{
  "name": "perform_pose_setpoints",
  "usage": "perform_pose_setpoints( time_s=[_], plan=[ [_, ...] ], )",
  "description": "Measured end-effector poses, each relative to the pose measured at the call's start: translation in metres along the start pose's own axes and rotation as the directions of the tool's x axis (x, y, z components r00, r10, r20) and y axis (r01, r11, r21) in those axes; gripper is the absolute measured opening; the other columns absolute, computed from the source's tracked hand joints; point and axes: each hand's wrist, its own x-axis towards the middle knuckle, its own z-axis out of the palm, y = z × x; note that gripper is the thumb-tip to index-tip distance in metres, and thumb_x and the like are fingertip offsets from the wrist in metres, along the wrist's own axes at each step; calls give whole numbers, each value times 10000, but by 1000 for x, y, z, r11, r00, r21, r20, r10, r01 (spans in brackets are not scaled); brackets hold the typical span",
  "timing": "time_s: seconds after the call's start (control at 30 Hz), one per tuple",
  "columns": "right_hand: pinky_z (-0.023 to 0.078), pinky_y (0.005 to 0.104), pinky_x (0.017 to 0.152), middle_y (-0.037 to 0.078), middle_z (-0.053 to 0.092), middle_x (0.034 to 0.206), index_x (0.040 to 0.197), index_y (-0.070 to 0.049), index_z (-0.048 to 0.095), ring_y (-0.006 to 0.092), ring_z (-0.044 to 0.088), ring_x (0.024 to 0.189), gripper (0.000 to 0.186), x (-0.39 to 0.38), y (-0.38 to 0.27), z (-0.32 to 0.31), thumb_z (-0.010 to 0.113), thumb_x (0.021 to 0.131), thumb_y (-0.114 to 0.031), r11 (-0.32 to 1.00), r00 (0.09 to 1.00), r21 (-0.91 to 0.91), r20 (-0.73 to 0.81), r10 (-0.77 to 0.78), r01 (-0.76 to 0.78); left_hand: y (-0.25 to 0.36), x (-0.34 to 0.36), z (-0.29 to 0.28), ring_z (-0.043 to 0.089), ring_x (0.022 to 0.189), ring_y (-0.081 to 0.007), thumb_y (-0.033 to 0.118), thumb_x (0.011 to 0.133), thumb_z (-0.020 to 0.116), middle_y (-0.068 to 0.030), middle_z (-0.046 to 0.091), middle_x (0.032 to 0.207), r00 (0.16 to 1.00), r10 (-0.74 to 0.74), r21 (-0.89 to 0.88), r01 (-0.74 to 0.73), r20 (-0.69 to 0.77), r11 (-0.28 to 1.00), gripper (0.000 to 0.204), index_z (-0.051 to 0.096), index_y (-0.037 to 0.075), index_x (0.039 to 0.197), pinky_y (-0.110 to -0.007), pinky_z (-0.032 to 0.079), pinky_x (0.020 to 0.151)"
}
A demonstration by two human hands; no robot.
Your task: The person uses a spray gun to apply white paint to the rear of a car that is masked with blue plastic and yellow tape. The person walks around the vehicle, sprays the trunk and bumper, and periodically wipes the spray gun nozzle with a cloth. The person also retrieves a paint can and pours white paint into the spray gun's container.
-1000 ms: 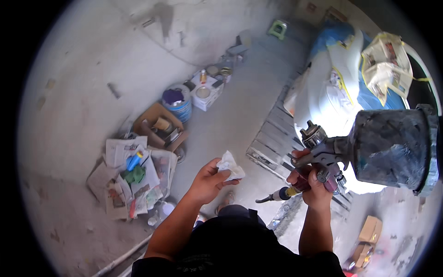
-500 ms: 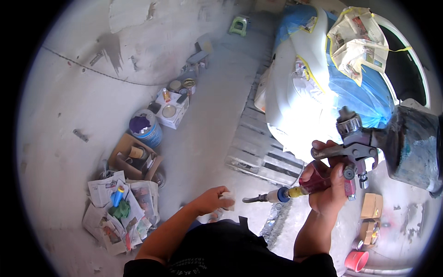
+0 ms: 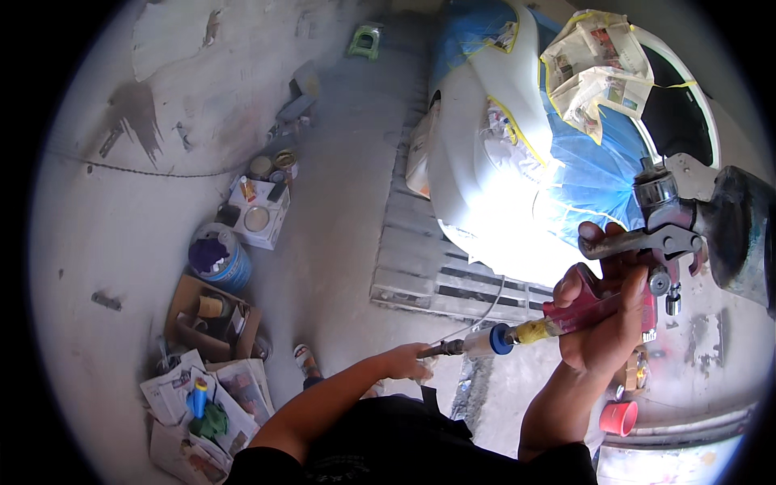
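Note:
My right hand grips the red handle of a spray gun, its dark cup toward the right edge. A clear cylindrical fitting with a blue ring hangs below the handle. My left hand is closed at the far end of that fitting and its hose connector; what exactly it grips is partly hidden. Beyond the gun, a white car body is masked with blue plastic and newspaper, under a bright glare.
Along the left are a blue bucket, a cardboard box, cans on a white carton and piled newspapers. A slatted platform lies beside the car. A green stool stands farther off; a red bucket is lower right.
My right hand and the gun moved rightward. My left hand moved right to the hose end; the white crumpled paper it held earlier is now mostly hidden. The view shifted.

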Motion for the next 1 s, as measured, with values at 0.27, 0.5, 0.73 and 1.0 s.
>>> perform_pose_setpoints(
  time_s=[0.27,0.5,0.73,1.0],
  plan=[
    [422,281,544,178,522,1254,1326,1,409,158,495,626,505,40,-1,89,358,1002,-383,997,998,-61,-22,-55,54,-112,-51,-137,610,918,-316,206,693,685,-154,623,975,983,63,549,42,-170,835,320,613,75,976,-406,481,779],
    [429,250,491,161,553,1209,1329,-20,410,135,482,567,500,65,-6,106,374,998,-393,968,978,-223,-147,-148,113,-175,-109,-233,577,995,-329,186,705,670,-160,557,1077,904,-60,490,284,-423,824,275,637,121,971,-420,481,835],
    [404,214,462,148,552,1198,1316,-37,417,111,477,546,483,67,27,83,403,991,-394,959,884,-277,-433,-178,57,-161,-129,-323,578,912,-361,127,675,696,-185,574,979,750,-64,491,493,-658,718,238,612,64,888,-431,483,789],
    [408,232,388,122,580,1148,1293,-58,445,119,473,521,464,103,103,57,429,979,-400,982,778,-188,-620,-103,-21,-96,-89,-425,582,959,-393,60,741,621,-214,533,1087,767,-72,555,522,-637,648,270,549,60,1002,-456,485,819]
  ],
)
